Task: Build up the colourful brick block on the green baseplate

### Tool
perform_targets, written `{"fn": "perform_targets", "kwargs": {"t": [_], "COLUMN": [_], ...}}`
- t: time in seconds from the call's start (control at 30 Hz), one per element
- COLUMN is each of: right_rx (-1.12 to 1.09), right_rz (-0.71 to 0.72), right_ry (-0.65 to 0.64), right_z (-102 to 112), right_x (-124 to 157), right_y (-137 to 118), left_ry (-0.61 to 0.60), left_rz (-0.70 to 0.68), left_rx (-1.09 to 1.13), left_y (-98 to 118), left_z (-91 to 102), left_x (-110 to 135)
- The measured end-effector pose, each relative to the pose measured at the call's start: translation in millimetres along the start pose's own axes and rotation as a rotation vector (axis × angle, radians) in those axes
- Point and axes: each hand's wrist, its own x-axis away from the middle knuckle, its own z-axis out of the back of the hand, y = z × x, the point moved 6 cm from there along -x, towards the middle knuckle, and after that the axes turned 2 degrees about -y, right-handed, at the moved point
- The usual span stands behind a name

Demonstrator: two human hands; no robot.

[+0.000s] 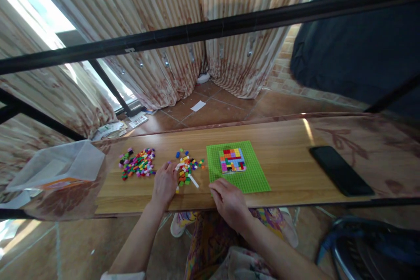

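My left hand (pixel 166 183) rests at the left edge of a small pile of loose toy building bricks (pixel 188 166), fingers curled down. Whether a brick is between its fingertips is hidden. Near the front left corner of a green baseplate (pixel 257 177), my right hand (pixel 229 200) is closed with thumb and fingers together; I cannot make out anything in them. A block of bricks (pixel 233 160) in red, yellow, orange, blue and other colours is built up on the baseplate. One long white piece (pixel 194 181) lies at the front of the small pile.
A larger heap of coloured bricks (pixel 141 162) lies left on the wooden board (pixel 282 140). Beyond it stands a clear plastic box (pixel 65 162). A black phone (pixel 341 170) lies at the right end. A dark metal bar (pixel 210 28) crosses behind the table, before curtains.
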Motion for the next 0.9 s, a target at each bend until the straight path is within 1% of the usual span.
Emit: {"fn": "perform_targets", "kwargs": {"t": [0.07,0.13,0.2,0.27,0.3,0.37,0.43,0.47,0.57,0.7,0.8,0.9], "right_rx": [-0.016,-0.045,-0.095,-0.162,-0.196,-0.267,-0.338,-0.368,-0.415,-0.412,-0.413,-0.413], "right_rz": [-0.003,-0.015,-0.036,-0.055,-0.058,-0.042,-0.027,-0.030,-0.076,-0.142,-0.205,-0.251], "right_ry": [0.008,0.033,0.066,0.087,0.084,0.052,0.018,0.007,0.001,0.002,-0.015,-0.049], "right_z": [3,9,18,27,31,38,45,48,56,65,70,76], "right_x": [1,2,4,5,6,8,10,12,19,26,28,28], "right_y": [2,3,3,1,-1,-6,-10,-10,-4,12,24,34], "left_ry": [0.020,0.073,0.121,0.080,-0.005,-0.259,-0.405,-0.446,-0.528,-0.630,-0.672,-0.678], "left_rz": [0.022,0.064,0.121,0.187,0.235,0.314,0.397,0.432,0.511,0.557,0.561,0.543], "left_rx": [0.088,0.218,0.424,0.733,0.908,1.214,1.407,1.473,1.593,1.638,1.623,1.626], "left_y": [-1,1,8,25,36,67,93,102,121,135,143,151], "left_z": [6.4,16.2,24.9,25.2,20.1,5.7,-3.9,-7.4,-15.1,-20.7,-24.1,-27.8], "left_x": [-3,-3,1,10,15,29,42,46,53,54,52,48]}}
